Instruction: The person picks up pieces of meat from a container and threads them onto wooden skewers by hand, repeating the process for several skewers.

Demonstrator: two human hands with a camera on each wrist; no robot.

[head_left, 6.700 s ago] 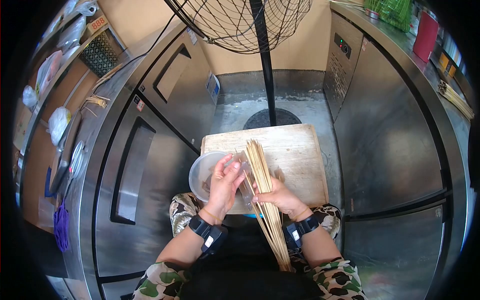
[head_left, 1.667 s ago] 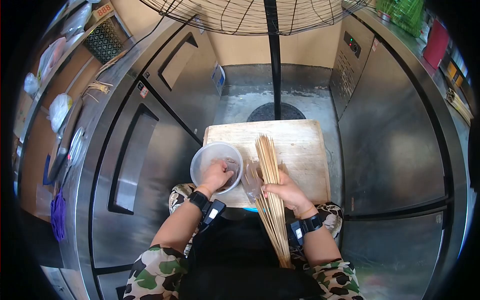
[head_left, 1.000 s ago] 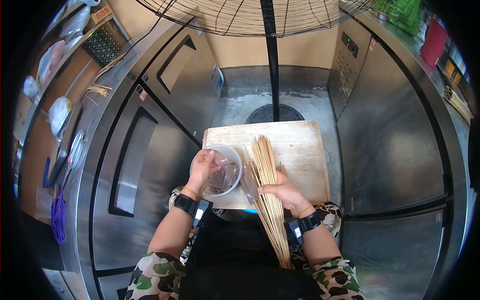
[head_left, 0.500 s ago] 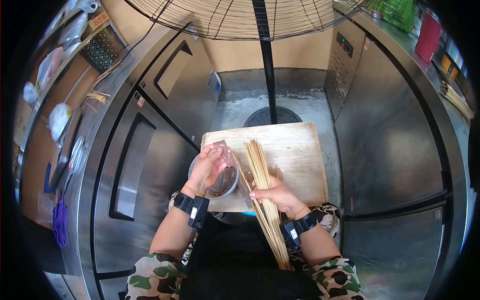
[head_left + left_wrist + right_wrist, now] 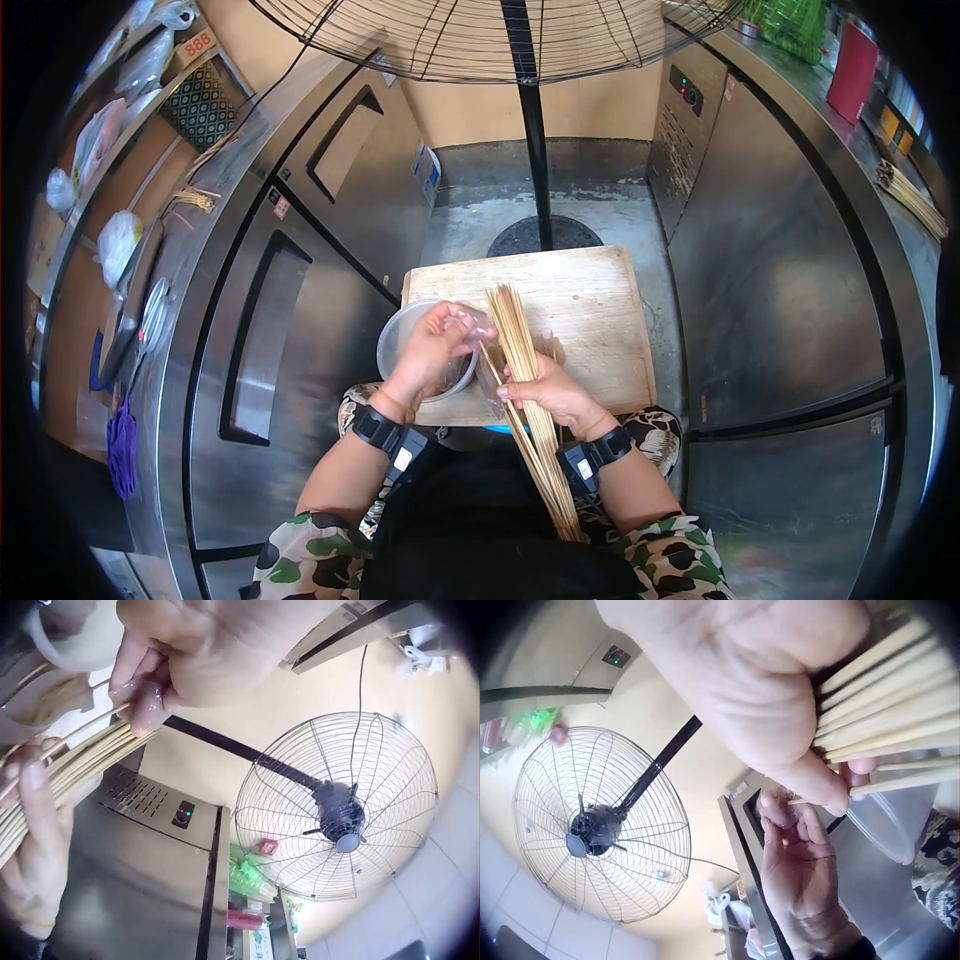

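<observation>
left hand (image 5: 433, 346) has brought slice (image 5: 781, 813) against skewer (image 5: 88, 725).

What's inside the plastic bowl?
Some brownish pieces show toward the right of the bowl; the left hand hides the middle, so what lies there can't be seen.

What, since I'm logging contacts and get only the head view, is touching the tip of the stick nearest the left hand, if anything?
Observer: The right wrist view shows the thin stick meeting the glossy pinkish piece; how deep it goes, I can't tell.

Operator: I see mostly the back of the left hand. What does its other side show?

Observer: From the right wrist, the left hand's palm side is visible, the piece pinched at the fingertips.

Operator: My picture cuts off the fan. What's at its centre?

Observer: The left wrist view shows a dark motor housing inside the wire cage.
</observation>
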